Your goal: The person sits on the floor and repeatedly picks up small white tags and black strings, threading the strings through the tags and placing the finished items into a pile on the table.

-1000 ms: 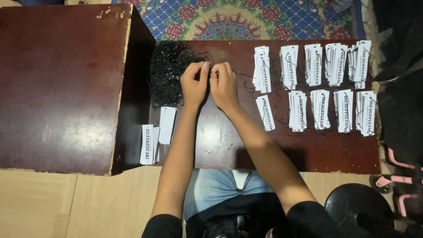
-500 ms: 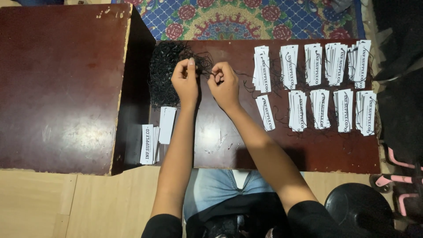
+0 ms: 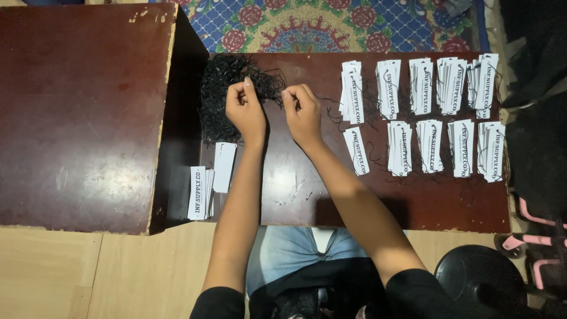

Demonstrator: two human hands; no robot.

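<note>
Both hands pinch one thin black string between them, running left to right; the left hand (image 3: 245,109) sits nearer the string pile (image 3: 221,88) than the right hand (image 3: 302,112).

Layout relative to the low surface (image 3: 295,195): a pile of looped strings (image 3: 221,88) lies at its far left; the left hand (image 3: 245,109) and right hand (image 3: 302,113) sit side by side just right of that pile. A small stack of tags (image 3: 204,189) lies near-left. Two rows of tag stacks (image 3: 437,112) occupy the right half. A patterned rug (image 3: 331,26) lies beyond the surface; a larger table (image 3: 82,112) stands to its left.
</note>
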